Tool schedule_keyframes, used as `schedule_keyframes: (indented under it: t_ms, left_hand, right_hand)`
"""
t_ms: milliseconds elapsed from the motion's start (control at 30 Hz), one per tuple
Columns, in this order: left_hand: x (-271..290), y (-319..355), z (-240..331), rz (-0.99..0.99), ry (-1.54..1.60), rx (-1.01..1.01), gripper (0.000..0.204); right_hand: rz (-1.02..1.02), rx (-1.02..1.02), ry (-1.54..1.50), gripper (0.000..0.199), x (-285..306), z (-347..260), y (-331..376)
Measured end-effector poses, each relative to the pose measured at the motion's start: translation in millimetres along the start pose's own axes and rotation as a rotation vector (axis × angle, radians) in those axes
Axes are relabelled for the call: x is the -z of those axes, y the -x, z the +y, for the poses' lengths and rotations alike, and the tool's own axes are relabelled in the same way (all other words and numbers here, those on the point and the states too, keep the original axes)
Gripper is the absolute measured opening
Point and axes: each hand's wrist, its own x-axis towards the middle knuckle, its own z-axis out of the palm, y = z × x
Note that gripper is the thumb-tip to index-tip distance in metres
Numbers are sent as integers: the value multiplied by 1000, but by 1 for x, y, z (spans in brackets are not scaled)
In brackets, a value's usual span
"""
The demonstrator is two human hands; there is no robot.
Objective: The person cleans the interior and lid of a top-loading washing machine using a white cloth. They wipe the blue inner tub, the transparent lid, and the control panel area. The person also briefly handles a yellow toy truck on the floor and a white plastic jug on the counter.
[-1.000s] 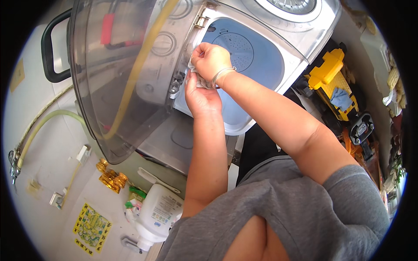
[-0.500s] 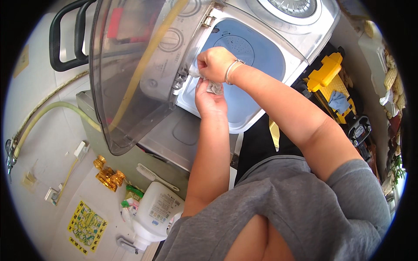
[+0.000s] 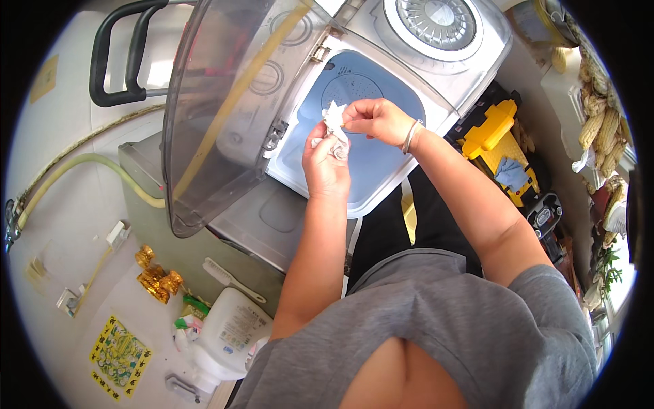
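Observation:
Over the blue tub (image 3: 381, 163) of a washing machine (image 3: 361, 31), my left hand (image 3: 327, 167) is closed around a crumpled white tissue (image 3: 334, 114). Part of it sticks up past the fingertips and a rumpled fold shows beside the palm. My right hand (image 3: 381, 123), with a bangle at the wrist, meets its edge in a pinch of thumb and forefinger. The fingers hide what exactly lies in that pinch. Hinged on the left of the tub, the smoky clear lid (image 3: 211, 136) stands raised.
A pale hose (image 3: 88, 158) runs along the left wall behind the lid. Lower left are a white brush (image 3: 234, 279), a white jug (image 3: 235, 327) and a gold ornament (image 3: 158, 276). To the right stand a yellow-and-black item (image 3: 494, 136) with a blue cloth (image 3: 511, 174) and hanging corn cobs (image 3: 599, 133).
Both hands have drawn back from the lid hinge to over the tub. My right hand has moved rightward off the left one, and more of the white tissue shows.

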Motion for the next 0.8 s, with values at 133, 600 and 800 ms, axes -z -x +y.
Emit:
schedule_keyframes:
  t_ms: [133, 600, 800]
  left_hand:
    - [-5, 6, 9, -2, -140, -107, 32]
    - [-48, 46, 21, -315, -100, 55, 26]
    - [-57, 51, 30, -345, -94, 98, 26]
  right_hand:
    - [24, 11, -172, 17, 10, -4, 18]
    - [188, 357, -133, 17, -2, -44, 68]
    - [378, 588, 539, 17, 6, -89, 106]
